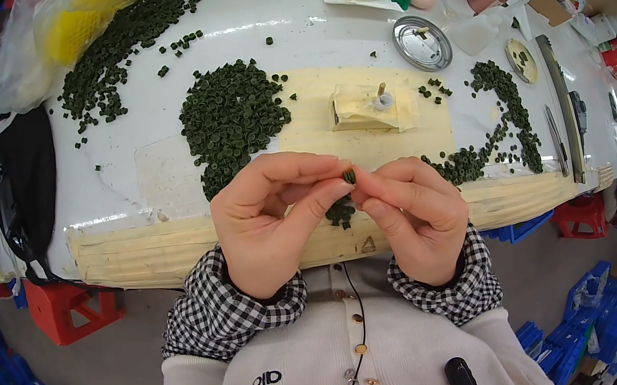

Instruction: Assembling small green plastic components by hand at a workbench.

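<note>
A left hand [268, 219] and a right hand [414, 215] meet above the near edge of a white table [118, 175]; a small dark green ring [350, 176] sits pinched between the fingers of both; a heap of green rings [230, 116] lies beyond; a smaller trail of rings [504, 119] curves at right.

Bright, sharp, fisheye-bent dark rim

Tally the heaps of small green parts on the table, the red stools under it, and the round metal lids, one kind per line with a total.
Heaps of green parts: 4 (top left, centre, right, small one under the hands)
Red stools: 2
Round metal lid: 1
Total: 7
</note>
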`<state>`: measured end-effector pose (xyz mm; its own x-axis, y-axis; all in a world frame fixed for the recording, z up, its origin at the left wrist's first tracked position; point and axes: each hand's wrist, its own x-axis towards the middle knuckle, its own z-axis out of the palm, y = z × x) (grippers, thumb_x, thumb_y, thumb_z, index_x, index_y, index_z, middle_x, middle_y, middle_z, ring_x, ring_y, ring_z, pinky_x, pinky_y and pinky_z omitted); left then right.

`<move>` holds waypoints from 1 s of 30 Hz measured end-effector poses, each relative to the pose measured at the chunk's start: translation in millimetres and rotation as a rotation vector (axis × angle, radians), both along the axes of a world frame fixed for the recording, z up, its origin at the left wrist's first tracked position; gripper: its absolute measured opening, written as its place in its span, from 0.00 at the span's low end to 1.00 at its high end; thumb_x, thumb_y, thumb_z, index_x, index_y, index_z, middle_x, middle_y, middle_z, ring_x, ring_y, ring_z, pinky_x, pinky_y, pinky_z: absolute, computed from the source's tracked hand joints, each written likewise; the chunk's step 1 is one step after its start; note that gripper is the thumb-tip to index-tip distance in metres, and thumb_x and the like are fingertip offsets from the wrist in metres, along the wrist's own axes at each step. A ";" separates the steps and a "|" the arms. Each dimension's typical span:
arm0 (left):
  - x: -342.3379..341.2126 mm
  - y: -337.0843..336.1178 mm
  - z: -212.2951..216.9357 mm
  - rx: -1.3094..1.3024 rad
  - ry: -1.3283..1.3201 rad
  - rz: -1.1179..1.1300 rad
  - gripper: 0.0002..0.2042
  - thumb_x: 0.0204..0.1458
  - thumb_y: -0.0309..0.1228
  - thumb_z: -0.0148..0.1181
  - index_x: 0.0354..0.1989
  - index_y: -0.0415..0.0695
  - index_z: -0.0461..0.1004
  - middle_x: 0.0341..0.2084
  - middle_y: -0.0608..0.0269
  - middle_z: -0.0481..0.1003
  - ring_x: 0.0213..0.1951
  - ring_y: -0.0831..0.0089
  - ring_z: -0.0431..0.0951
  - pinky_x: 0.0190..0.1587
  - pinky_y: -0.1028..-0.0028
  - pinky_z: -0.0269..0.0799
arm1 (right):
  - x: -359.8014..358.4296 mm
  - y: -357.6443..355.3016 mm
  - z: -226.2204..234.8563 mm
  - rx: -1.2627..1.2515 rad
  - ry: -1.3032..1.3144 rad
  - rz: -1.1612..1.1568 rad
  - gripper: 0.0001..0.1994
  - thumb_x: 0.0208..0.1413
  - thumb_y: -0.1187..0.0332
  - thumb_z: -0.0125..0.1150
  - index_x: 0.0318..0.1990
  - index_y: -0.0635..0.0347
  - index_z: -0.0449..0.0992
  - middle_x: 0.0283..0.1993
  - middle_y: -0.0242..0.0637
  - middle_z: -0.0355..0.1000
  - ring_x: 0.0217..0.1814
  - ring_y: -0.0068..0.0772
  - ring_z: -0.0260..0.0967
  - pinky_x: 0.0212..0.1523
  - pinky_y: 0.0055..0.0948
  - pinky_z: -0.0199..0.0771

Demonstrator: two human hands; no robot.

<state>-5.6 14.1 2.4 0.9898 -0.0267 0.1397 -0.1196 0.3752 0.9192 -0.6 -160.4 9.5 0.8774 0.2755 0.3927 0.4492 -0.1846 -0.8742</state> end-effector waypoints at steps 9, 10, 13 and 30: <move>4.3 4.5 -4.5 0.201 -0.142 0.029 0.09 0.48 0.13 0.62 0.38 0.34 0.78 0.36 0.54 0.78 0.38 0.73 0.78 0.41 0.77 0.74 | 0.5 0.2 -1.5 0.022 -0.014 0.015 0.17 0.49 0.83 0.63 0.48 0.65 0.79 0.38 0.39 0.74 0.34 0.27 0.71 0.32 0.20 0.70; 4.5 3.9 -3.7 0.217 -0.145 0.034 0.09 0.48 0.13 0.62 0.38 0.34 0.78 0.36 0.55 0.79 0.38 0.73 0.78 0.40 0.77 0.74 | 0.4 0.0 -1.8 0.025 -0.015 0.013 0.17 0.49 0.83 0.63 0.48 0.64 0.79 0.38 0.39 0.74 0.34 0.27 0.71 0.32 0.20 0.70; 4.7 3.6 -3.5 0.257 -0.157 0.049 0.09 0.48 0.14 0.62 0.38 0.35 0.79 0.35 0.56 0.79 0.37 0.73 0.78 0.38 0.78 0.73 | 0.7 0.3 0.2 0.013 -0.036 0.008 0.17 0.49 0.83 0.64 0.48 0.65 0.79 0.38 0.39 0.74 0.34 0.26 0.71 0.32 0.19 0.70; 3.2 3.9 -1.0 0.251 -0.088 -0.015 0.08 0.50 0.13 0.61 0.37 0.34 0.78 0.34 0.56 0.77 0.36 0.75 0.77 0.39 0.78 0.73 | 11.7 -8.7 2.1 -0.133 -0.196 0.079 0.18 0.45 0.85 0.65 0.47 0.65 0.79 0.37 0.39 0.75 0.34 0.30 0.73 0.34 0.23 0.75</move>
